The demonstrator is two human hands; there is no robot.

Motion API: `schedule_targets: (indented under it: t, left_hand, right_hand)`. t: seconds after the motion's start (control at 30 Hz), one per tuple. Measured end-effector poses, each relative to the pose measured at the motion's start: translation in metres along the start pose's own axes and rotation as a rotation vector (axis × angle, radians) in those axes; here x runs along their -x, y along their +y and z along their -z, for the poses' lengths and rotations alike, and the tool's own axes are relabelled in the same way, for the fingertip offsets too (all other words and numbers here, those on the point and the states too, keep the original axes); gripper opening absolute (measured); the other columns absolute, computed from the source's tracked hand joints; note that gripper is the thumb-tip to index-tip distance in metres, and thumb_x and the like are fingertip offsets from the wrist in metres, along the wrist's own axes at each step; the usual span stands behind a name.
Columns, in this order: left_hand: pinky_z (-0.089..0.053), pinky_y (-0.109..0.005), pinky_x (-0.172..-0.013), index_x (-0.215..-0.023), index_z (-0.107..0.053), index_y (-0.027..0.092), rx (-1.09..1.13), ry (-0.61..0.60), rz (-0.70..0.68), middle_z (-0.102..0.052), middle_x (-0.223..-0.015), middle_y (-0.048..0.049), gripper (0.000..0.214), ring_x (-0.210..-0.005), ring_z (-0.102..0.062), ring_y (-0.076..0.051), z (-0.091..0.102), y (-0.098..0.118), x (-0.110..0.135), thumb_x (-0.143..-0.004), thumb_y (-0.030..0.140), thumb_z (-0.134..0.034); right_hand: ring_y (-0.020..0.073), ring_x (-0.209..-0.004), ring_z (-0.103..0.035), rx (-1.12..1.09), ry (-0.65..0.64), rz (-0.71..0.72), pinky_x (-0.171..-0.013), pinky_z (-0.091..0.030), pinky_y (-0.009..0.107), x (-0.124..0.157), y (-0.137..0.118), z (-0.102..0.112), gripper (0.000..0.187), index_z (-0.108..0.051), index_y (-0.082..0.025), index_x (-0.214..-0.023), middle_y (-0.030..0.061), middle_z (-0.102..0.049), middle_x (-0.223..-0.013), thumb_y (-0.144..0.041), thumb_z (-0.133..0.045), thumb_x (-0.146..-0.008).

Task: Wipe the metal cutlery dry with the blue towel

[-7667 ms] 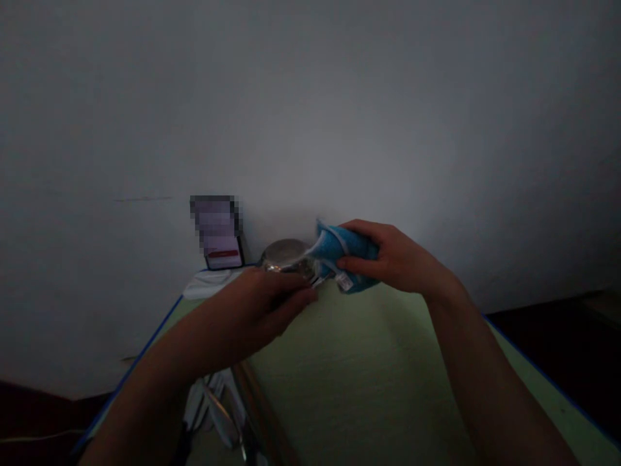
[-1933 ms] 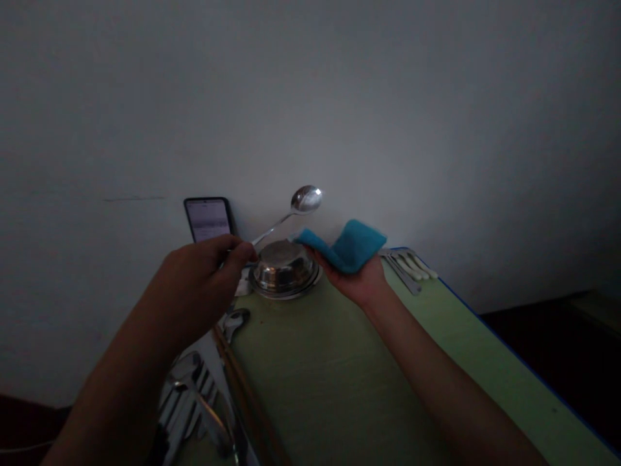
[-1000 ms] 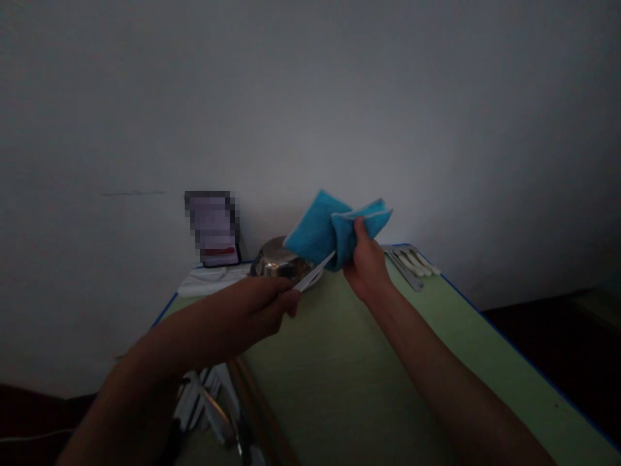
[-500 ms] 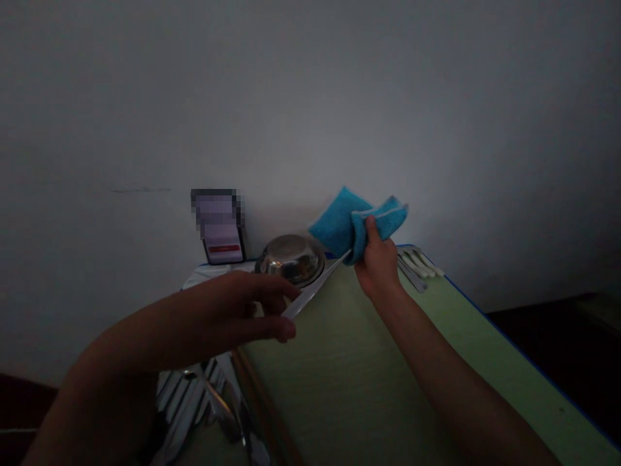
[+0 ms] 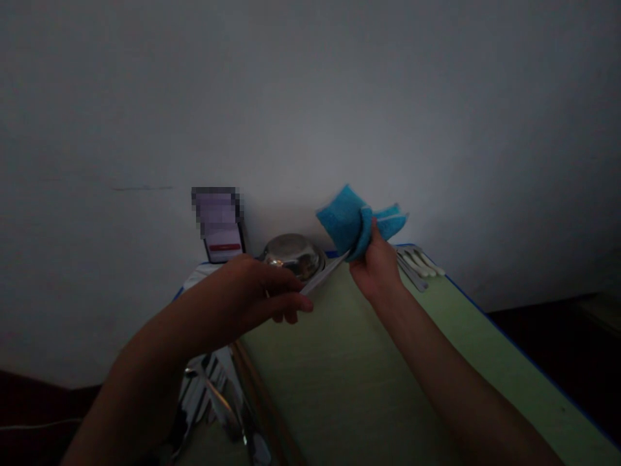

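Between my two hands runs a piece of cutlery with a flat, pale handle. My left hand pinches the handle's near end between thumb and fingers. The far end goes into a blue cloth, so its kind is hidden. My right hand is closed round the folded cloth, thumb on top, gripping the cutlery through it. Just behind the handle an upside-down metal bowl rests on the table.
Several utensils with white or metal handles lie at the table's back right. More metal cutlery lies at the front left, beside long brown sticks. A phone leans on the wall behind.
My left hand has moved right and slightly up along the handle, its thumb and fingers now closed tighter on it. The cloth has shifted a little in my right hand.
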State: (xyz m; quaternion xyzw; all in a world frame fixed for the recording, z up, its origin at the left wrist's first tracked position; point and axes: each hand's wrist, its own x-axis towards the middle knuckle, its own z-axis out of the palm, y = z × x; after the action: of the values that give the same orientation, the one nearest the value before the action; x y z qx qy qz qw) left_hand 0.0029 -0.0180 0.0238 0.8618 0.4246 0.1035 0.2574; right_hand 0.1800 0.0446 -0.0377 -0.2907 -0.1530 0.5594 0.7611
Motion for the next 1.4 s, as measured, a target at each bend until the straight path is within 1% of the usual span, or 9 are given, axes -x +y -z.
schedule_targets:
  t: [0.27, 0.4, 0.53, 0.7, 0.87, 1.0, 1.1, 1.3, 1.4]
  left_hand:
    - [-0.047, -0.017, -0.054, -0.078, -0.066, 0.018, -0.007, 0.063, -0.058, -0.071, -0.066, 0.0018, 0.025, -0.059, -0.065, -0.011, -0.005, -0.013, -0.003, -0.085, 0.036, -0.050]
    - [-0.046, -0.015, -0.053, -0.072, -0.065, 0.017, 0.024, 0.071, -0.071, -0.069, -0.061, 0.0026, 0.026, -0.056, -0.065, -0.010, -0.010, -0.007, -0.008, -0.084, 0.037, -0.053]
    - [-0.045, -0.014, -0.051, -0.070, -0.064, 0.017, 0.047, 0.117, -0.083, -0.068, -0.059, 0.0038, 0.025, -0.054, -0.064, -0.009, -0.017, 0.002, -0.015, -0.084, 0.034, -0.053]
    - [-0.044, -0.016, -0.052, -0.070, -0.065, 0.017, -0.005, 0.215, -0.050, -0.068, -0.059, 0.0026, 0.027, -0.054, -0.064, -0.009, -0.016, -0.002, -0.018, -0.085, 0.034, -0.051]
    - [-0.043, -0.017, -0.050, -0.068, -0.067, 0.017, -0.036, 0.317, 0.019, -0.068, -0.056, 0.0022, 0.030, -0.050, -0.063, -0.010, -0.014, -0.005, -0.020, -0.083, 0.039, -0.053]
    - [-0.042, -0.018, -0.049, -0.066, -0.067, 0.017, -0.032, 0.338, 0.043, -0.067, -0.054, 0.0030, 0.029, -0.047, -0.061, -0.010, -0.016, -0.004, -0.023, -0.081, 0.039, -0.055]
    - [-0.042, -0.019, -0.048, -0.065, -0.066, 0.017, -0.029, 0.337, 0.055, -0.065, -0.051, 0.0029, 0.029, -0.045, -0.060, -0.011, -0.018, -0.005, -0.025, -0.081, 0.039, -0.056]
    - [-0.046, -0.020, -0.049, -0.071, -0.058, 0.016, 0.175, 0.262, 0.039, -0.067, -0.062, 0.0011, 0.024, -0.051, -0.062, -0.011, -0.023, -0.009, -0.026, -0.085, 0.034, -0.048]
    - [-0.043, -0.020, -0.047, -0.069, -0.053, 0.017, 0.114, 0.297, 0.060, -0.062, -0.056, 0.0027, 0.025, -0.048, -0.058, -0.011, -0.025, -0.009, -0.027, -0.087, 0.033, -0.045]
  right_hand:
    - [0.0119, -0.083, -0.065, -0.005, -0.033, 0.031, -0.077, -0.054, 0.027, 0.002, -0.001, -0.002, 0.018, -0.064, -0.019, -0.086, -0.0004, -0.071, -0.086, -0.030, -0.050, -0.085]
    - [0.0124, -0.081, -0.065, 0.018, -0.046, 0.028, -0.074, -0.053, 0.027, 0.008, 0.003, -0.005, 0.020, -0.063, -0.018, -0.085, 0.0002, -0.070, -0.082, -0.034, -0.053, -0.082]
    - [0.0124, -0.071, -0.063, 0.077, -0.070, -0.045, -0.071, -0.051, 0.026, 0.018, 0.013, -0.005, 0.025, -0.062, -0.017, -0.078, -0.0008, -0.068, -0.070, -0.041, -0.055, -0.078]
    - [0.0104, -0.060, -0.057, 0.142, -0.048, -0.036, -0.065, -0.048, 0.024, 0.022, 0.019, -0.005, 0.025, -0.059, -0.018, -0.071, -0.0041, -0.059, -0.057, -0.042, -0.057, -0.076]
    - [0.0112, -0.058, -0.053, 0.291, -0.138, 0.000, -0.059, -0.044, 0.024, 0.023, 0.023, -0.002, 0.031, -0.058, -0.018, -0.069, -0.0034, -0.057, -0.056, -0.049, -0.059, -0.071]
    - [0.0098, -0.051, -0.047, 0.460, -0.195, 0.066, -0.051, -0.038, 0.024, 0.028, 0.028, 0.001, 0.038, -0.055, -0.017, -0.062, -0.0039, -0.053, -0.052, -0.055, -0.059, -0.068]
    - [0.0083, -0.047, -0.042, 0.507, -0.236, 0.075, -0.047, -0.034, 0.023, 0.033, 0.029, 0.002, 0.040, -0.052, -0.018, -0.059, -0.0052, -0.049, -0.050, -0.056, -0.058, -0.068]
    - [0.0086, -0.050, -0.045, 0.454, -0.241, 0.041, -0.049, -0.035, 0.023, 0.035, 0.030, 0.000, 0.038, -0.053, -0.018, -0.061, -0.0046, -0.052, -0.054, -0.055, -0.058, -0.069]
    - [0.0090, -0.053, -0.047, 0.412, -0.253, 0.013, -0.052, -0.037, 0.022, 0.035, 0.030, -0.001, 0.034, -0.056, -0.018, -0.065, -0.0045, -0.054, -0.056, -0.051, -0.060, -0.069]
